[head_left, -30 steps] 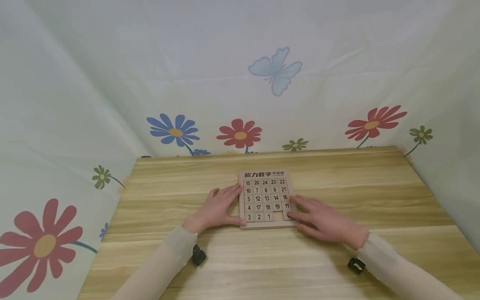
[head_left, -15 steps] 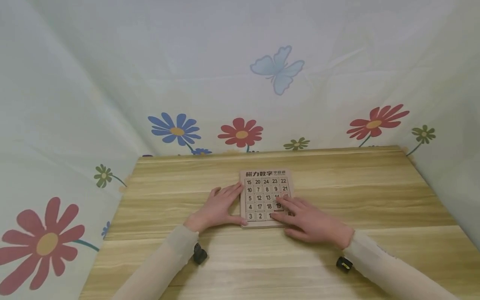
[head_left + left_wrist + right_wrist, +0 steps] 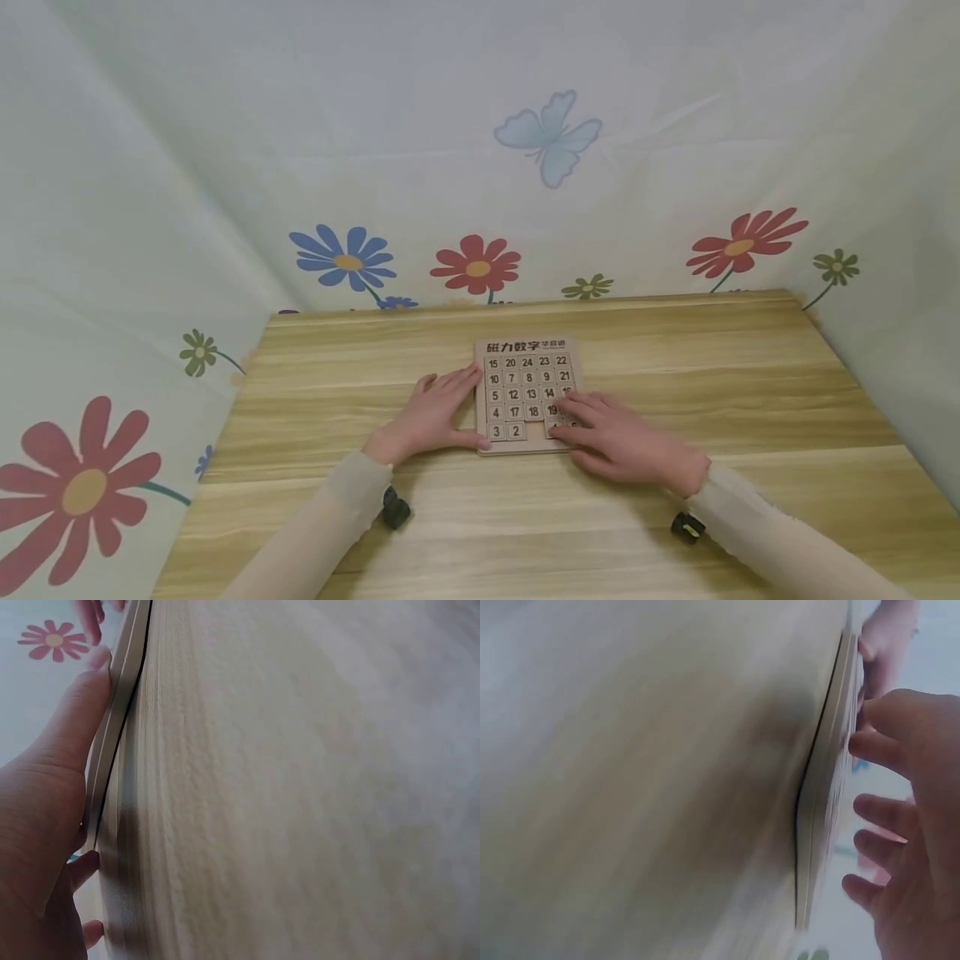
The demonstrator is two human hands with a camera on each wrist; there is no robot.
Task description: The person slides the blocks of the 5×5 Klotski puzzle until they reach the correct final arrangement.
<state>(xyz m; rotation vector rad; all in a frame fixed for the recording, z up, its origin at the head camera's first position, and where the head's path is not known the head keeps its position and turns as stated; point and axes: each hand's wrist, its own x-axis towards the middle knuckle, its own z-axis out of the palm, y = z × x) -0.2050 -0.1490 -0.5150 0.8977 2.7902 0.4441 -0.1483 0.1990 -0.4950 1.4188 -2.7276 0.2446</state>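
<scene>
A wooden number sliding puzzle (image 3: 533, 446) lies flat on the table in the head view, its numbered tiles in rows and a heading printed along the far edge. The bottom row shows tiles 3 and 2, then a gap (image 3: 535, 431), then a tile partly covered by my right hand. My left hand (image 3: 427, 423) rests against the puzzle's left side, thumb at the near corner and extended fingers further up. My right hand (image 3: 626, 442) reaches over the right side, a fingertip touching the tile right of the gap. Its other fingers hover or rest over neighbouring tiles; contact is unclear.
The wood-grain table (image 3: 480, 525) extends around the puzzle on all sides. A pale curtain (image 3: 420, 108) printed with flowers and a butterfly hangs behind and beside it. Each wrist bears a small black device (image 3: 396, 507).
My right hand moved left over the bottom row, then slightly back right. The number 1 tile slid right, so the gap is one place further left. My left hand stays at the puzzle's side.
</scene>
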